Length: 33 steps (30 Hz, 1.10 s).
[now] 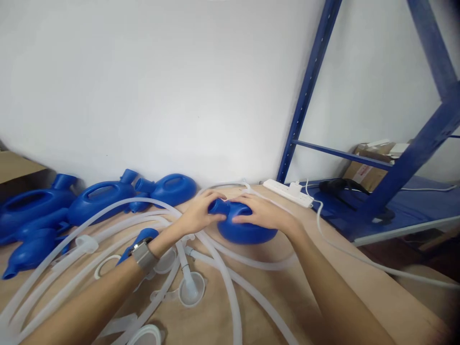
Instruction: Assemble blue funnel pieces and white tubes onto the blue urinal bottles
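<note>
A blue plastic urinal bottle (247, 233) with a short wide neck lies on the wooden table in front of me. My left hand (199, 213) is curled around its neck, thumb beneath and fingers over the top. With my right hand (264, 211) I grip the handle area of the same bottle, fingers over the upper side. The fingertips on the far side are hidden. Clear flexible tubes (230, 287) run across the table below the bottle. One tube ends in a round translucent cap (191, 289) near my left wrist.
Several more blue bottles (104, 196) lie along the wall at left, beside a cardboard box (17, 167). A white power strip (287, 192) with a cable (345, 247) sits at the table's right edge. Beyond stands a blue metal shelf (305, 91).
</note>
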### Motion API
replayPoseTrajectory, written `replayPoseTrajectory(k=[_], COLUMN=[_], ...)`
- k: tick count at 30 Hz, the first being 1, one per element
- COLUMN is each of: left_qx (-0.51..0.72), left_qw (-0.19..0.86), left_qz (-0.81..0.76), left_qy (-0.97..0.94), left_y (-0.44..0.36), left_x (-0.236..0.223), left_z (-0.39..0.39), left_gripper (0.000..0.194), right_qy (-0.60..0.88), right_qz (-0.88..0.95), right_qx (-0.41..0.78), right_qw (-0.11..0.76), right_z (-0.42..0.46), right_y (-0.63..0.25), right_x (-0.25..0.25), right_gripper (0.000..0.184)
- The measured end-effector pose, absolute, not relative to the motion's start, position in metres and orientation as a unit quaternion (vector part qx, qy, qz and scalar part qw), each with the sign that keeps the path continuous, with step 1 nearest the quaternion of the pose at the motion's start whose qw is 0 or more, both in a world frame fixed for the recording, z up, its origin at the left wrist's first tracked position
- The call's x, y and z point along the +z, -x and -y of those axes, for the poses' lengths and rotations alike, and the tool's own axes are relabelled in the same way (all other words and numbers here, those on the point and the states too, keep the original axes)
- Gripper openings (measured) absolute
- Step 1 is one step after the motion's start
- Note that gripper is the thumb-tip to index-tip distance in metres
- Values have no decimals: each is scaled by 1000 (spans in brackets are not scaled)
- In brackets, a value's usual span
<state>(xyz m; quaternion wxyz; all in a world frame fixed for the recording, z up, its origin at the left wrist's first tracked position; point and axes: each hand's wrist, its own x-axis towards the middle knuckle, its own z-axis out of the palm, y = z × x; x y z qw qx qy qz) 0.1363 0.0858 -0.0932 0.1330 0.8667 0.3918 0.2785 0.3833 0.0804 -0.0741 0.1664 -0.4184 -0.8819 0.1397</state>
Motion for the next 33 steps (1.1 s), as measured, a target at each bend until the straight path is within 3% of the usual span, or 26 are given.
replayPoseTrajectory(k=[4,8,11,14,18,22,27,33], left_qx=[239,190,19,14,108,122,53,-30], left_qw=[118,40,-76,-33,-6,5,-20,-8], left_qz=[-451,-576,-678,-674,-627,-619,-629,-670], left_qy=[-852,-794,-731,-738,-771,-776,-775,-742], left_y=[-108,-47,-2,24,31,16,-1,49], left_x=[-98,-90,-97,-116,-120,-91,-78,-118], left_z=[-85,-49,-19,-5,-7,-13,-11,-8], left_gripper=[70,55,54,40,61,76,81,83], right_qy=[431,453,453,427,402,391,406,416], right_qz=[870,855,852,860,869,869,865,867], right_qx=[148,158,166,192,213,243,229,188], right_qw=[187,199,204,203,193,184,187,198], right_z=[-88,-83,-82,-84,-87,-86,-83,-83], right_y=[-379,-378,-377,-376,-376,-375,-374,-375], right_x=[-88,-89,-86,-83,-81,-79,-77,-84], right_gripper=[59,55,53,50,44,42,39,40])
